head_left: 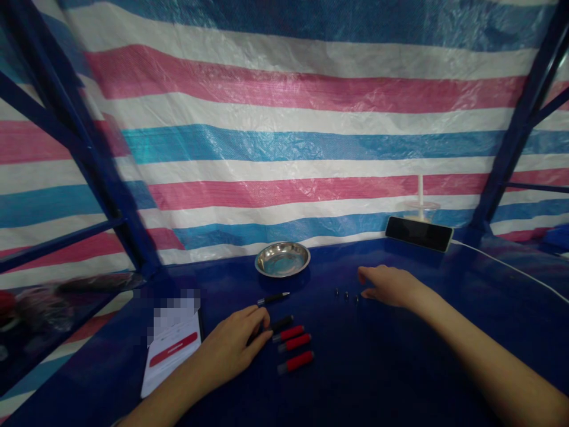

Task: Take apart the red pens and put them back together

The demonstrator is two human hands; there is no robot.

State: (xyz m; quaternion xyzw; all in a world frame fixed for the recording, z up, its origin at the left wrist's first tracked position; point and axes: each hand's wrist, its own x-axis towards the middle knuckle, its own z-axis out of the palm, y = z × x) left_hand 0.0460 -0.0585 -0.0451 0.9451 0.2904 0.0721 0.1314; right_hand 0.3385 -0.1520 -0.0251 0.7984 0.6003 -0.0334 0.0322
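Observation:
My left hand point(240, 338) rests on the blue table with its fingers curled. Thumb and forefinger close on the near end of a short black pen part point(283, 322). Just right of that hand lie several short red pen parts with greyish ends, among them a red pen part point(299, 361). Behind it is a black pen piece with a silver pointed tip point(273, 298). My right hand point(391, 286) hovers low over the table, thumb and forefinger apart and nothing visible between them. Beside its thumb stand three tiny dark parts point(347, 295), too small to name.
A shiny metal dish point(283, 260) sits at the back of the table point(377, 367). A lit phone point(173, 350) lies left. A black-faced device point(419, 233) with a white cable leans before a clear cup with a straw point(420, 201). Blue frame posts point(511, 142) and striped sheeting point(311, 142) enclose the table.

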